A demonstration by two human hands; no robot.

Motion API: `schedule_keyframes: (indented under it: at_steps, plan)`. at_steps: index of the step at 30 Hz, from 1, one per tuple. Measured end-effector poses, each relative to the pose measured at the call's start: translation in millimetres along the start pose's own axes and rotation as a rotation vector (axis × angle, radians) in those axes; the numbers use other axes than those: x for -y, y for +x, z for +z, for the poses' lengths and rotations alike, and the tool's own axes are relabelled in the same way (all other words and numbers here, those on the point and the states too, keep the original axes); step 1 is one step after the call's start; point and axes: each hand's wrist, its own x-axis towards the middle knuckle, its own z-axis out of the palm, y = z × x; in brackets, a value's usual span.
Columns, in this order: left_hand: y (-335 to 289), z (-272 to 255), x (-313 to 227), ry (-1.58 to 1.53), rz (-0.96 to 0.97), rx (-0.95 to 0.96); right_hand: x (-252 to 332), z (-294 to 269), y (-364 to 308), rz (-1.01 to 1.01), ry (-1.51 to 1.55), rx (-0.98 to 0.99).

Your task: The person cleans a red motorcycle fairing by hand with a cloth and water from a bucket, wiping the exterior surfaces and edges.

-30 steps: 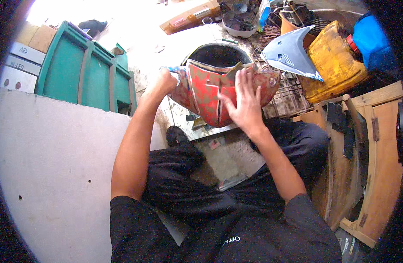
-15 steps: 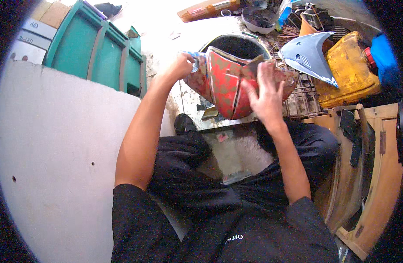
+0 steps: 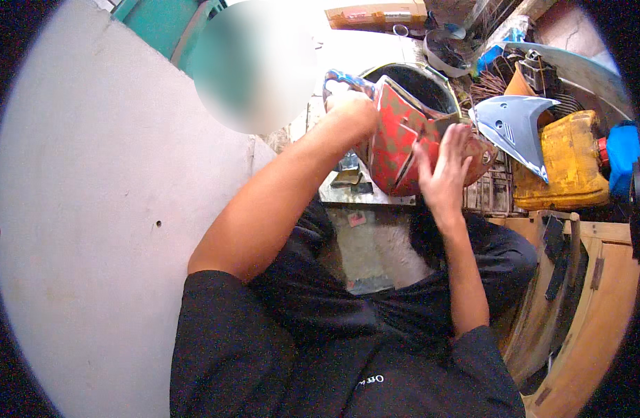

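Observation:
A red motorcycle body panel (image 3: 402, 136) with worn, brownish patches is tilted in front of a round dark tub (image 3: 421, 87). At its upper left end, beside a blue patterned part (image 3: 355, 79), my left hand (image 3: 351, 108) is closed on the panel; its fingertips are mostly hidden. My right hand (image 3: 447, 167), slightly blurred, lies against the panel's right side with fingers spread. Whether something thin sits under the right palm cannot be seen.
To the right are a grey-blue plastic panel (image 3: 518, 125), a yellow jerrycan (image 3: 567, 164) and a wooden frame (image 3: 598, 279). A bowl (image 3: 445, 59) and a cardboard box (image 3: 376, 15) stand at the back. A pale wall (image 3: 111, 209) rises on my left.
My view has turned a little left. Relative to the panel, my left hand has shifted inward over its left end. My right hand stays spread on the panel's right side.

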Motion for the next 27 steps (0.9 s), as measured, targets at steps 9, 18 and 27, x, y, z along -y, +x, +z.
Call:
schedule_keyframes:
  at_steps: [9, 18, 27]
  plan:
    - [10.6, 5.0, 3.1, -0.026, -0.020, -0.039, 2.0, -5.8, -4.4, -0.049, 0.015, -0.024]
    - [13.4, 6.1, 8.3, 0.054, 0.014, -0.090, 0.4, -8.3, -3.1, -0.002, -0.054, 0.030]
    - [-10.0, -25.1, 13.7, 0.144, -0.098, -0.371, -4.9, -21.4, -4.8, 0.019, -0.071, 0.084]
